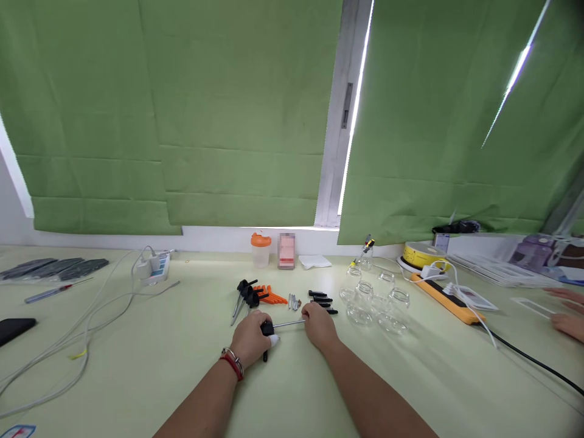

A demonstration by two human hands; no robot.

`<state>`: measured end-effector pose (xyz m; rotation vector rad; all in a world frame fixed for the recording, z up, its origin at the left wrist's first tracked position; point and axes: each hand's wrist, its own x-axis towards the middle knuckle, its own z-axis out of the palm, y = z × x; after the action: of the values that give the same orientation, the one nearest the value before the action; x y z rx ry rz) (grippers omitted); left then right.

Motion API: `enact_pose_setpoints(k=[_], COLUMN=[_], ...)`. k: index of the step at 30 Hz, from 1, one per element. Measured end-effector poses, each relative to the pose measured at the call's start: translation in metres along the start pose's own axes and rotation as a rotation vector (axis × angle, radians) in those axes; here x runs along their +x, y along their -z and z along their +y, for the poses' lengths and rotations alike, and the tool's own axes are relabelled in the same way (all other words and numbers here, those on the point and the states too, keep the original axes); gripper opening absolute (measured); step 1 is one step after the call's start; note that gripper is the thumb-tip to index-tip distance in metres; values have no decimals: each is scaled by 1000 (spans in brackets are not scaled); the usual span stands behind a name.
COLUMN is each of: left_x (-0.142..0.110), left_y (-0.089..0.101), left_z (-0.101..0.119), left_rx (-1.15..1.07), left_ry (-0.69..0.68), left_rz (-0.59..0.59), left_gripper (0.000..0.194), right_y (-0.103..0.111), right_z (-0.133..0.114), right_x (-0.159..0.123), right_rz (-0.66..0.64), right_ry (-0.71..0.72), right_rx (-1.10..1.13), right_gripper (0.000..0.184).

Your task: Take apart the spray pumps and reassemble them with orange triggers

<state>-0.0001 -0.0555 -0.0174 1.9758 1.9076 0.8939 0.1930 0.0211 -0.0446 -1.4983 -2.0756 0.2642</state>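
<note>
The left hand has its fingers clamped on the black part of a rod piece, around the middle of the surface from left to right and well in from its far edge. The right hand pinches the far end of the same piece's metal rod, its thumb and fingers together on the tip. Held at both ends, the rod lies crosswise between the hands, a grip that probably steadies it and stops it from swinging or turning freely. A white covering shows at one left fingertip; its nature is unclear. Just beyond the hands, the loose parts sit in groups by kind, likely so that each can be reached and told apart: black-headed rods, orange parts, small metal pins and short black pieces in a stack of near-parallel rows. Clear glass vessels stand to the right of these, perhaps apart because they are fragile. Toward the far edge, the orange-lidded cup and the phone stand upright, the phone's screen facing the person. Another person's hand rests near the right edge.
</note>
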Motion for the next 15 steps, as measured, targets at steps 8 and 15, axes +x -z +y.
enact_pose_setpoints(k=[8, 15], left_x=[1, 1], left_y=[2, 2], left_z=[-2, -3], left_rx=[-16, -5], left_ry=[-28, -60], left_rz=[-47, -73], left_gripper=[25, 26], right_y=[4, 4], right_z=[3, 5], right_x=[-4, -4], right_rz=[-32, -12], right_ry=[4, 14], right_rx=[24, 28], right_gripper=[18, 15])
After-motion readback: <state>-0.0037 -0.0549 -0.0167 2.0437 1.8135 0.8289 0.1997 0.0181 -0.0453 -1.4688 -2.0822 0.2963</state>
